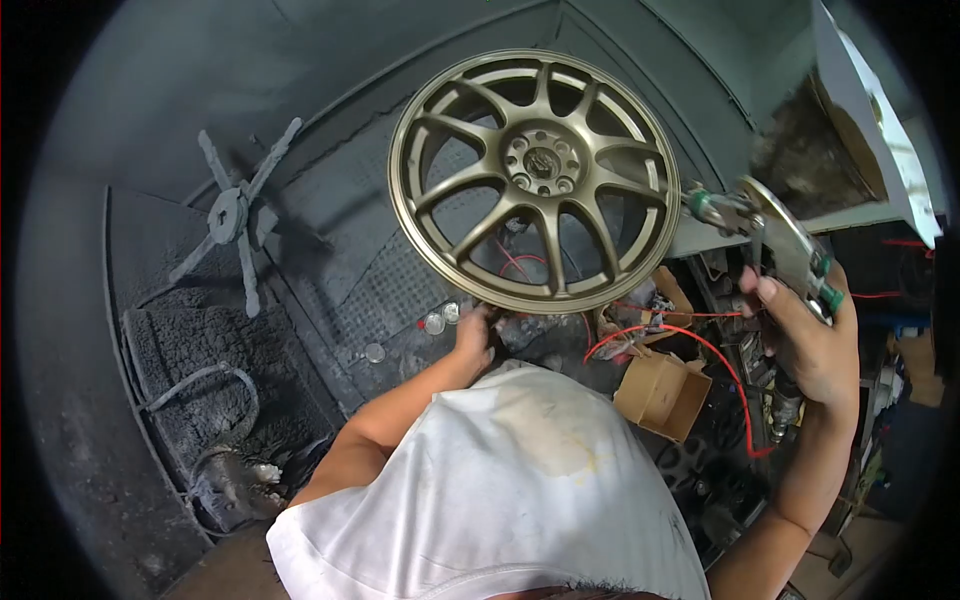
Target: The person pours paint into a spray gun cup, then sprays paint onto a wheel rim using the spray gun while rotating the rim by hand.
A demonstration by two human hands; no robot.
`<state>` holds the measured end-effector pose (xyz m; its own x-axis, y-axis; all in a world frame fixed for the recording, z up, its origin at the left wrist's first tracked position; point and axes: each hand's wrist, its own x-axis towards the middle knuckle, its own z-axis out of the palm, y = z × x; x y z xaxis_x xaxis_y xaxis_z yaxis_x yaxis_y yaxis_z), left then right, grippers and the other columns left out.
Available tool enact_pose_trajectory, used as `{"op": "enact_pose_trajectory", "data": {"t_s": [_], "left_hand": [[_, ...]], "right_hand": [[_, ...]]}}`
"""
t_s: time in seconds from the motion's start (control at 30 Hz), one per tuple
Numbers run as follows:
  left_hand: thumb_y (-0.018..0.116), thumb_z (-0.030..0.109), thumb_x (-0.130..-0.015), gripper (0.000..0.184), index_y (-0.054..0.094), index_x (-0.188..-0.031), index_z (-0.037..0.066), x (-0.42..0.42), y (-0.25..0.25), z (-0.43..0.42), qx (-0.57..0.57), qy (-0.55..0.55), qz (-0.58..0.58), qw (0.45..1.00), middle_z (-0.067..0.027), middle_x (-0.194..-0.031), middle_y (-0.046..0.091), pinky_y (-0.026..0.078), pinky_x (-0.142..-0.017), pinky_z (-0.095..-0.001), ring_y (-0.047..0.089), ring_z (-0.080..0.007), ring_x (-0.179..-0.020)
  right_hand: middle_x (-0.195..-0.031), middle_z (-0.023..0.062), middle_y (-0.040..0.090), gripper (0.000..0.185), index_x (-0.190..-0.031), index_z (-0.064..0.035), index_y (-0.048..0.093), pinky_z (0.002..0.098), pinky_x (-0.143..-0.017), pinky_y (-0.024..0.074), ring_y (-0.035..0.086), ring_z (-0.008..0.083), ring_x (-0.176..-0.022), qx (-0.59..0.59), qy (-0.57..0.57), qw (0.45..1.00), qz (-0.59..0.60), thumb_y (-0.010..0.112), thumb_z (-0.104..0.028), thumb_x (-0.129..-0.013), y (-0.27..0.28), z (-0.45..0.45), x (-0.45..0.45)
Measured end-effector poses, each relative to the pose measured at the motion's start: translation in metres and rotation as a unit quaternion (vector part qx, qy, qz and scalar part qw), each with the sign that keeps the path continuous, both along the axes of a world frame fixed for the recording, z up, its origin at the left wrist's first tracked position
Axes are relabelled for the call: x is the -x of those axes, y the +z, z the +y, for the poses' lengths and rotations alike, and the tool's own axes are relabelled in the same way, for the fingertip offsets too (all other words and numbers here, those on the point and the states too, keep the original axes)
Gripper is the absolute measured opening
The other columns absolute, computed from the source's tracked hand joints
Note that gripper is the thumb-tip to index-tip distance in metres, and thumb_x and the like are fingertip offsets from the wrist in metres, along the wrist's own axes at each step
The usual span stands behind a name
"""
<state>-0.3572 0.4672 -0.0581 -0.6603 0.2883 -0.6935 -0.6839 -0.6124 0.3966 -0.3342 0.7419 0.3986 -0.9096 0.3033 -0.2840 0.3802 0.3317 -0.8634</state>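
Observation:
A bronze-coloured wheel rim (541, 198) with many spokes faces up in front of my body. Below its near edge, my left hand (474, 343) is closed, its fingers mostly hidden under the rim; what they hold cannot be made out. On the right, my right hand (803, 335) is wrapped round a metal spray gun (787, 240) with green parts. The gun's nozzle end points left, close to the rim's right edge. A red hose (715, 362) curves between the rim and my right forearm.
A grey five-armed stand (229, 217) is at the left, above a rough dark mat (205, 370) with a bent pipe. Small round lids (434, 323) lie near my left hand. An open cardboard box (662, 396) and cluttered shelves stand at the right. Grey walls enclose the far side.

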Motion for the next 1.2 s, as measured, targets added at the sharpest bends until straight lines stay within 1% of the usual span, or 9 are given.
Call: {"op": "enact_pose_trajectory", "data": {"t_s": [0.07, 0.27, 0.33, 0.5, 0.63, 0.73, 0.97, 1.07, 1.2], "left_hand": [[0.054, 0.004, -0.092, 0.023, 0.060, -0.114, 0.006, 0.009, -0.001, -0.007, 0.046, 0.114, -0.009, 0.992, -0.0072, -0.100, 0.066, 0.049, -0.069, -0.0314, 0.064, -0.0200, -0.086], [0.056, 0.012, -0.093, 0.021, 0.060, -0.114, 0.010, 0.024, 0.015, -0.015, 0.096, 0.073, 0.010, 0.993, -0.0057, -0.101, 0.066, 0.049, -0.070, -0.0328, 0.063, -0.0195, -0.087], [0.053, 0.017, -0.096, 0.020, 0.062, -0.113, 0.011, 0.018, 0.044, 0.002, 0.080, 0.084, -0.006, 0.993, -0.0060, -0.101, 0.066, 0.047, -0.069, -0.0328, 0.062, -0.0202, -0.085], [0.051, 0.037, -0.102, 0.032, 0.063, -0.118, 0.012, 0.008, 0.025, 0.030, 0.117, 0.095, -0.029, 0.988, -0.0056, -0.111, 0.065, 0.048, -0.072, -0.0363, 0.061, -0.0214, -0.092], [0.051, 0.035, -0.103, 0.032, 0.063, -0.117, 0.010, 0.007, -0.001, 0.025, 0.101, 0.091, -0.004, 0.991, -0.0054, -0.111, 0.065, 0.049, -0.074, -0.0376, 0.061, -0.0226, -0.091], [0.047, 0.026, -0.104, 0.029, 0.063, -0.111, 0.003, 0.013, -0.004, 0.015, 0.102, 0.092, 0.022, 0.990, -0.0110, -0.107, 0.064, 0.050, -0.082, -0.0399, 0.062, -0.0290, -0.094], [0.054, 0.040, -0.098, 0.035, 0.065, -0.097, 0.006, 0.046, 0.024, -0.028, 0.103, 0.041, -0.013, 0.994, -0.0089, -0.092, 0.066, 0.053, -0.074, -0.0396, 0.063, -0.0244, -0.086], [0.050, 0.045, -0.100, 0.042, 0.065, -0.106, 0.007, 0.075, 0.022, -0.057, 0.196, 0.035, -0.014, 0.980, -0.0106, -0.099, 0.069, 0.054, -0.078, -0.0410, 0.065, -0.0266, -0.088], [0.051, 0.043, -0.101, 0.040, 0.065, -0.113, 0.008, 0.105, 0.031, -0.082, 0.166, 0.034, 0.047, 0.984, -0.0086, -0.105, 0.069, 0.055, -0.086, -0.0425, 0.067, -0.0270, -0.095]], "right_hand": [[-0.098, 0.0070, 0.072, 0.039, -0.124, 0.0017, 0.061, 0.0228, -0.054, 0.0482, 0.066, 0.0115, -0.079, -0.008, -0.032, 0.999, 0.016, 0.074, -0.016, -0.091, -0.002, 0.012, -0.015], [-0.099, 0.0097, 0.070, 0.043, -0.124, 0.0043, 0.060, 0.0249, -0.058, 0.0513, 0.067, 0.0163, -0.083, 0.106, -0.003, 0.994, 0.018, 0.071, -0.014, -0.086, -0.015, 0.028, -0.067], [-0.096, 0.0083, 0.069, 0.041, -0.123, 0.0042, 0.060, 0.0247, -0.058, 0.0511, 0.066, 0.0153, -0.080, 0.116, -0.040, 0.991, 0.050, 0.070, -0.013, -0.087, -0.025, 0.026, -0.075], [-0.092, 0.0056, 0.069, 0.040, -0.124, 0.0033, 0.060, 0.0217, -0.054, 0.0480, 0.063, 0.0105, -0.077, 0.068, -0.069, 0.993, 0.070, 0.069, -0.015, -0.090, -0.035, 0.051, -0.077], [-0.091, 0.0037, 0.068, 0.041, -0.129, 0.0022, 0.060, 0.0197, -0.049, 0.0441, 0.062, 0.0069, -0.075, 0.042, -0.101, 0.989, 0.104, 0.068, -0.017, -0.093, -0.050, 0.070, -0.087], [-0.093, 0.0031, 0.068, 0.043, -0.132, 0.0020, 0.059, 0.0199, -0.050, 0.0444, 0.062, 0.0071, -0.076, 0.026, -0.112, 0.987, 0.111, 0.067, -0.018, -0.095, -0.055, 0.081, -0.095], [-0.095, 0.0027, 0.067, 0.043, -0.130, 0.0020, 0.060, 0.0196, -0.053, 0.0450, 0.061, 0.0068, -0.078, 0.017, -0.104, 0.986, 0.126, 0.068, -0.018, -0.093, -0.054, 0.084, -0.099], [-0.093, 0.0025, 0.066, 0.044, -0.128, 0.0027, 0.061, 0.0206, -0.055, 0.0450, 0.060, 0.0071, -0.078, 0.015, -0.100, 0.990, 0.096, 0.070, -0.019, -0.090, -0.039, 0.066, -0.112], [-0.090, 0.0019, 0.066, 0.048, -0.128, 0.0043, 0.061, 0.0219, -0.058, 0.0442, 0.059, 0.0073, -0.076, 0.052, -0.073, 0.994, 0.065, 0.072, -0.019, -0.088, -0.020, 0.044, -0.123]]}}
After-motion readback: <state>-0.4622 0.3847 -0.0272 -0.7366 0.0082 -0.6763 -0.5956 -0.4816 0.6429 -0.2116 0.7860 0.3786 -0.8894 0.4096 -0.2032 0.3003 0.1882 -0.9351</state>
